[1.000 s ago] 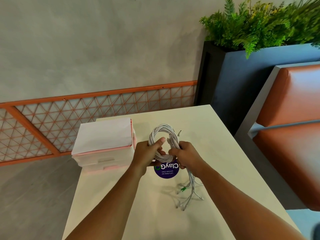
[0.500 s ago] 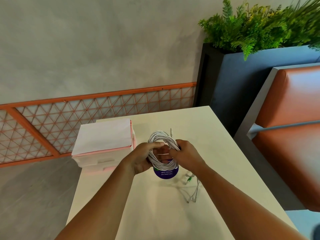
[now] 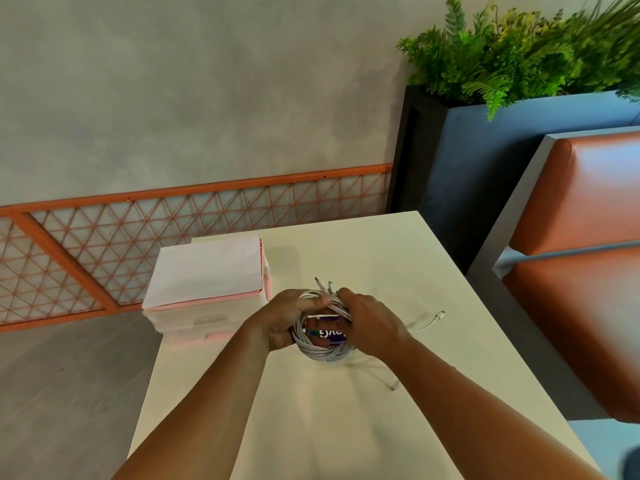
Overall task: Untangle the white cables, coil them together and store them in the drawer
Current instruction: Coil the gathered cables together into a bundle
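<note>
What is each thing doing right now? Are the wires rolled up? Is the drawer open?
White cable coil: wound into a ring, held by both hands.
Loose white cable ends: trailing on the cream table, not yet coiled in.
Pink and clear plastic drawer box: drawer shut.
Left hand: grips the coil.
Right hand: grips the coil.
</note>
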A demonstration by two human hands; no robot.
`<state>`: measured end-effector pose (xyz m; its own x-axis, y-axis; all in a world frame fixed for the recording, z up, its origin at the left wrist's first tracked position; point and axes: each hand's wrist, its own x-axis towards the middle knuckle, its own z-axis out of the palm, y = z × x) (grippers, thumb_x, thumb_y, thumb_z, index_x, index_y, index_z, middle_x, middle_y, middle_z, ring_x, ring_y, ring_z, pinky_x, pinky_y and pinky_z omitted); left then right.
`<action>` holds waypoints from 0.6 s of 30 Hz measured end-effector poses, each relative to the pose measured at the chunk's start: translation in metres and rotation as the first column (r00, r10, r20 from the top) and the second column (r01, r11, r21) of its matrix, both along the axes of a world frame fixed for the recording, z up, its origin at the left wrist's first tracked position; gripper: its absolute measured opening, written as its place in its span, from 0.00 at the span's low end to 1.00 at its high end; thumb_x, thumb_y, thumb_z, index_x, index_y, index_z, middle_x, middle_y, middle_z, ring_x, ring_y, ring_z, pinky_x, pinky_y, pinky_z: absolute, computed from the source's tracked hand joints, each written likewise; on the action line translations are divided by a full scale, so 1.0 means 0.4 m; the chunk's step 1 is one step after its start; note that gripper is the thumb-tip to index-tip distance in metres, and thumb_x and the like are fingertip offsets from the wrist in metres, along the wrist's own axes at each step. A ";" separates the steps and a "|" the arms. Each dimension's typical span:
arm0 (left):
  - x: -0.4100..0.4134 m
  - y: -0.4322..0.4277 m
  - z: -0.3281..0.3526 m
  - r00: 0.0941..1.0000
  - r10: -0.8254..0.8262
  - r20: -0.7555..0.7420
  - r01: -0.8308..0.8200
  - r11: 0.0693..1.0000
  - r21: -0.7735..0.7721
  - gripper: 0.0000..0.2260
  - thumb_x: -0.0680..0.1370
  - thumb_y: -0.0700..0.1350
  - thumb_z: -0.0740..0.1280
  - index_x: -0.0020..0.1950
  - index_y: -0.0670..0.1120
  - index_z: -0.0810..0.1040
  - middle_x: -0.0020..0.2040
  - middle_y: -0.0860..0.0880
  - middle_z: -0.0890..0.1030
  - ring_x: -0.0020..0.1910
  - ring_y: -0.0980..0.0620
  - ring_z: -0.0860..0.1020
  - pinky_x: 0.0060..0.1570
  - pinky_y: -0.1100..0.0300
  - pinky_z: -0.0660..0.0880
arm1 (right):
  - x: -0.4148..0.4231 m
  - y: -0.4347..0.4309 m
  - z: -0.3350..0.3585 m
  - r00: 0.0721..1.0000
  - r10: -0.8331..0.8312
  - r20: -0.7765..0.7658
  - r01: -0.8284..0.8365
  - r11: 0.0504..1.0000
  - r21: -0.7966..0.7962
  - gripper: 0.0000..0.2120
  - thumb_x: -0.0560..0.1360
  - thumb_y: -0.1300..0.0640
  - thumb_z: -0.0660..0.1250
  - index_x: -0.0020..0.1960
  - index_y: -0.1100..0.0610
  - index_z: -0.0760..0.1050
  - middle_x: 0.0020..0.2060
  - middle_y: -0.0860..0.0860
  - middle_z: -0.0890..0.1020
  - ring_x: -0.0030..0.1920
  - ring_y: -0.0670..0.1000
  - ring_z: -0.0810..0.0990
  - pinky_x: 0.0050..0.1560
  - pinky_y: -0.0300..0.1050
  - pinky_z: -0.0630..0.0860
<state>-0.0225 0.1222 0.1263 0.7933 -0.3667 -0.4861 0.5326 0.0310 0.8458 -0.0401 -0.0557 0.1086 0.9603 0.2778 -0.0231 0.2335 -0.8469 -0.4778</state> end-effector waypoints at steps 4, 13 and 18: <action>-0.005 -0.006 -0.015 0.994 0.104 0.026 -0.103 0.994 -0.034 0.11 0.78 0.40 0.69 0.58 0.36 0.81 0.48 0.40 0.84 0.39 0.47 0.82 0.33 0.59 0.78 | 0.005 -0.013 -0.001 0.995 -0.086 -0.051 0.094 0.979 0.181 0.07 0.76 0.54 0.68 0.49 0.55 0.71 0.40 0.49 0.79 0.39 0.51 0.76 0.34 0.37 0.66; -0.008 -0.001 -0.041 0.970 0.242 -0.015 -0.238 0.939 -0.250 0.07 0.81 0.40 0.66 0.55 0.40 0.80 0.33 0.49 0.74 0.25 0.57 0.66 0.24 0.64 0.67 | 0.041 -0.061 0.010 0.925 -0.167 -0.341 0.253 0.942 0.223 0.22 0.71 0.42 0.74 0.57 0.52 0.72 0.43 0.48 0.81 0.33 0.46 0.78 0.33 0.42 0.72; 0.002 0.003 -0.046 0.953 0.301 -0.027 -0.292 0.896 -0.335 0.11 0.81 0.40 0.65 0.61 0.39 0.78 0.39 0.48 0.76 0.23 0.58 0.62 0.24 0.66 0.63 | 0.039 -0.071 0.018 0.810 -0.021 -0.585 0.215 0.940 0.265 0.21 0.77 0.43 0.68 0.49 0.63 0.77 0.29 0.53 0.73 0.24 0.50 0.70 0.29 0.42 0.70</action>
<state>-0.0218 0.1233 0.1080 0.9005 -0.2489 -0.3565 0.4340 0.4650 0.7717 -0.0246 -0.0841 0.1156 0.8256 0.2490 -0.5064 -0.2534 -0.6383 -0.7269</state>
